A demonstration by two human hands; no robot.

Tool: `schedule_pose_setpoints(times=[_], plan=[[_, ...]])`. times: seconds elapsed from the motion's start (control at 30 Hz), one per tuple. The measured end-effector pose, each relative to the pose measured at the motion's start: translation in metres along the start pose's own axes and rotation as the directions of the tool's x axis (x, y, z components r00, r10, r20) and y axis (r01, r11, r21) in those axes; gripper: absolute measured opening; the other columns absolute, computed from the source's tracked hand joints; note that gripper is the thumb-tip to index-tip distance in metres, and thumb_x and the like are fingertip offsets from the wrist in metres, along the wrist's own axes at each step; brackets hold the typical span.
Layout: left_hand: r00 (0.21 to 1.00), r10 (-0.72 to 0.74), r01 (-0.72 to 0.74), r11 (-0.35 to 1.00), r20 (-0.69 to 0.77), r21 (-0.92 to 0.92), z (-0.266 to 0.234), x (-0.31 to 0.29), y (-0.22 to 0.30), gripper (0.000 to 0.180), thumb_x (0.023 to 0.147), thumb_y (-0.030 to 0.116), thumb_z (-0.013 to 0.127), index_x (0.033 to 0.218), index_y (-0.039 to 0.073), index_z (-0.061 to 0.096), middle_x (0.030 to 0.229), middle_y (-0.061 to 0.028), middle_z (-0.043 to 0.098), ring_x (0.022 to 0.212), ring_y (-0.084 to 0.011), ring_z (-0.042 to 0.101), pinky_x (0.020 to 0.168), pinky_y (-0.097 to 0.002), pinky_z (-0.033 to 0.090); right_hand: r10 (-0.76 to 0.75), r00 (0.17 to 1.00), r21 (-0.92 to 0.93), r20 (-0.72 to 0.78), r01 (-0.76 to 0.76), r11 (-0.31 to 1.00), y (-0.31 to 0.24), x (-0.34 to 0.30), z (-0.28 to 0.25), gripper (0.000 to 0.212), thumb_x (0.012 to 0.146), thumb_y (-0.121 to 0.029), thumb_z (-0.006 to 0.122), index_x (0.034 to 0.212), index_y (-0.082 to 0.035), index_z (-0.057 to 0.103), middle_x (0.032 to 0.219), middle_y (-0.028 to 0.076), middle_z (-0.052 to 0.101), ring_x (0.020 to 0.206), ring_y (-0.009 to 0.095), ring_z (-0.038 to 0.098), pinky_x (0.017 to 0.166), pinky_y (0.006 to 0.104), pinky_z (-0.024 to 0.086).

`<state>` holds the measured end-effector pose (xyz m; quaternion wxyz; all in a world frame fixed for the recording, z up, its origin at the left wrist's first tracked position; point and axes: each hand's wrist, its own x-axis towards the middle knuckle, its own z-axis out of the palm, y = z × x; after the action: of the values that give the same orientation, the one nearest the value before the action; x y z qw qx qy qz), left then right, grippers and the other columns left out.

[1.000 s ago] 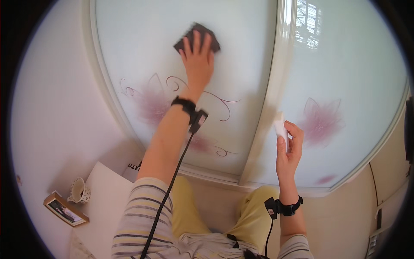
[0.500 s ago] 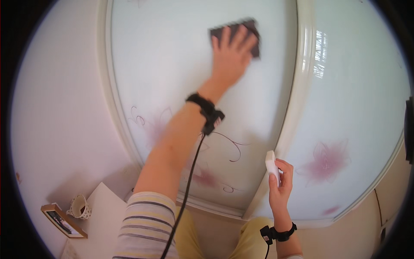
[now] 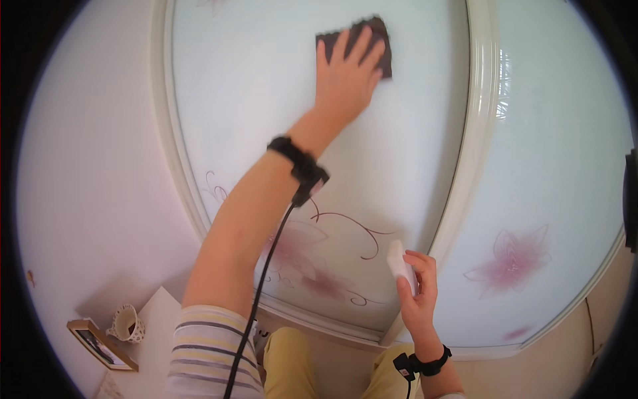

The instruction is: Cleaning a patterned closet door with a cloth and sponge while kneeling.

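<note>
My left hand (image 3: pixel 345 80) is raised high on a frosted glass door panel (image 3: pixel 252 100). Its fingers are spread out flat over a dark brown cloth (image 3: pixel 380 41), pressing it to the glass. Lower down, in front of the panel's bottom right part, my right hand (image 3: pixel 419 292) is closed around a small white oblong block (image 3: pixel 399 259) with a cream-coloured upper end. The block is held upright and slightly tilted, and its exact kind is unclear. Each wrist wears a black strap with a small device and a cable.
A pale door frame (image 3: pixel 484 100) divides this panel from a second glass panel (image 3: pixel 565 186) with pink flowers. At lower left, a white cabinet top (image 3: pixel 156 326) bears a photo frame (image 3: pixel 100 346) and a white openwork cup (image 3: pixel 126 324). A black cable hangs beside my left arm.
The cloth under my left hand has slid slightly up and to the left. My right hand, still holding the white block, has shifted left. The view has also moved a little.
</note>
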<state>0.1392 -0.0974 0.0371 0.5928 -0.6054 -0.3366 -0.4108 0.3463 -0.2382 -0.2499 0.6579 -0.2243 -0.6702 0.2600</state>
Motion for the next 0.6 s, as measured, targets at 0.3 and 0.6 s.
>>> schedule_pose_setpoints(times=[0.3, 0.6], plan=[[1.000, 0.007, -0.007, 0.988, -0.005, -0.151, 0.003, -0.021, 0.016, 0.048, 0.093, 0.026, 0.060, 0.140, 0.017, 0.053, 0.156, -0.0076, 0.037, 0.139, -0.0373, 0.036, 0.111, -0.0592, 0.030, -0.129, 0.987, -0.081, -0.093, 0.122, 0.989, -0.013, 0.061, -0.006, 0.030, 0.089, -0.003, 0.062, 0.118, -0.002, 0.058, 0.118, 0.016, 0.055, 0.108, 0.029, 0.054, 0.094, 0.0362, 0.043], [0.964, 0.104, -0.060, 0.982, 0.246, -0.180, -0.047, -0.115, -0.015, 0.057, 0.085, 0.020, 0.071, 0.139, 0.018, 0.053, 0.156, -0.0059, 0.037, 0.141, -0.0356, 0.034, 0.110, -0.0590, 0.031, -0.780, 0.626, -0.718, -0.017, 0.535, 0.445, -0.069, 0.222, 0.040, 0.038, 0.083, -0.011, 0.071, 0.119, -0.004, 0.062, 0.119, 0.017, 0.057, 0.107, 0.034, 0.056, 0.089, 0.0427, 0.045]])
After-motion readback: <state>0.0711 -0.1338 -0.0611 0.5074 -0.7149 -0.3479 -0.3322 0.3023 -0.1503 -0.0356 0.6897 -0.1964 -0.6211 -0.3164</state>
